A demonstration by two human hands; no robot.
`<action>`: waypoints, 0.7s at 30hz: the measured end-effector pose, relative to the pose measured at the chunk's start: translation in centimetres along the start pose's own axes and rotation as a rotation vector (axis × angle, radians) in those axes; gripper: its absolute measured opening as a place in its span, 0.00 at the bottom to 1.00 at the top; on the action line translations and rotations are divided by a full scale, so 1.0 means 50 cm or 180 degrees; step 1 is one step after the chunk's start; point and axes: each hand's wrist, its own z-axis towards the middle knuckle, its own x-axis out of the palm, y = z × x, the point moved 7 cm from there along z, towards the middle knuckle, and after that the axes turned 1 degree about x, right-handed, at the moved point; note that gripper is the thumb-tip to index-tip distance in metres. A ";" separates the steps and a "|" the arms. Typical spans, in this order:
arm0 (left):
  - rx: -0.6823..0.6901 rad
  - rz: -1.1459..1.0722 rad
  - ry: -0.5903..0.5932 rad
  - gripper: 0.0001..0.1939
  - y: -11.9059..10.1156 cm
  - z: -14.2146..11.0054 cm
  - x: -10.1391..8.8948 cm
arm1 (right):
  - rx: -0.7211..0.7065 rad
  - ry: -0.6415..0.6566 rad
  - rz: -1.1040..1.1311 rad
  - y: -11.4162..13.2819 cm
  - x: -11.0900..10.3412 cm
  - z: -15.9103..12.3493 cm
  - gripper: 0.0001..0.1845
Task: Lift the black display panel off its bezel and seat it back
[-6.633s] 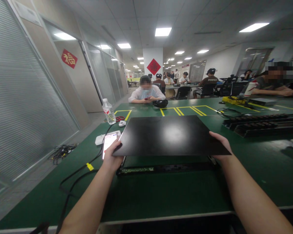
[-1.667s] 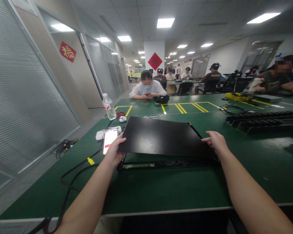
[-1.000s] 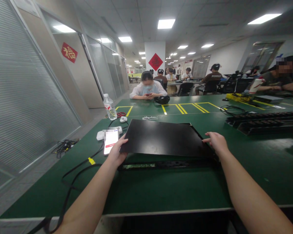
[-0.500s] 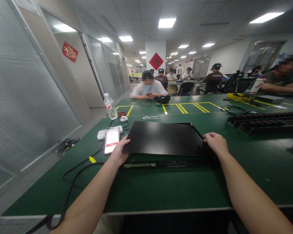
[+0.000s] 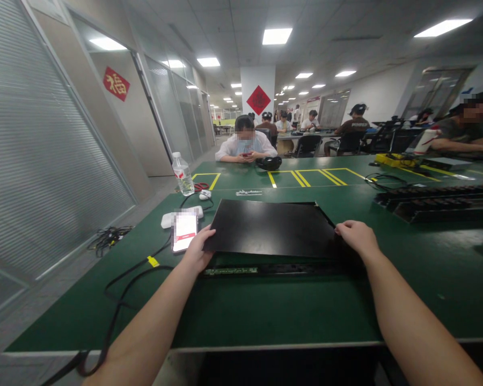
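Observation:
A flat black panel [image 5: 271, 228] lies over a low black chassis [image 5: 265, 268] on the green table [image 5: 265, 311]. My left hand [image 5: 197, 252] grips the panel's near left corner, thumb on top. At the near right corner my right hand [image 5: 356, 238] presses down on the panel's edge with its fingers curled over it. The chassis front strip shows below the panel's near edge.
A lit phone [image 5: 184, 231] and a white device [image 5: 169, 219] lie left of the panel, with a black cable [image 5: 124, 279] trailing off the table. Further back stand a water bottle [image 5: 182, 174] and black trays [image 5: 434, 201] at right. People sit at the far tables.
The panel, held raised at first, has come down flatter onto the chassis. My right hand has shifted from fingertips on the edge to curling over the corner.

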 end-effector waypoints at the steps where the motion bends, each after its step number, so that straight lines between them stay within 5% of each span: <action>1: 0.0015 -0.0005 0.0000 0.31 0.000 0.002 -0.001 | 0.0013 0.0001 0.0072 -0.002 0.001 0.002 0.16; 21: 0.0108 0.0173 -0.0315 0.10 -0.011 -0.003 -0.007 | -0.0091 0.0034 0.0041 -0.002 0.005 0.006 0.17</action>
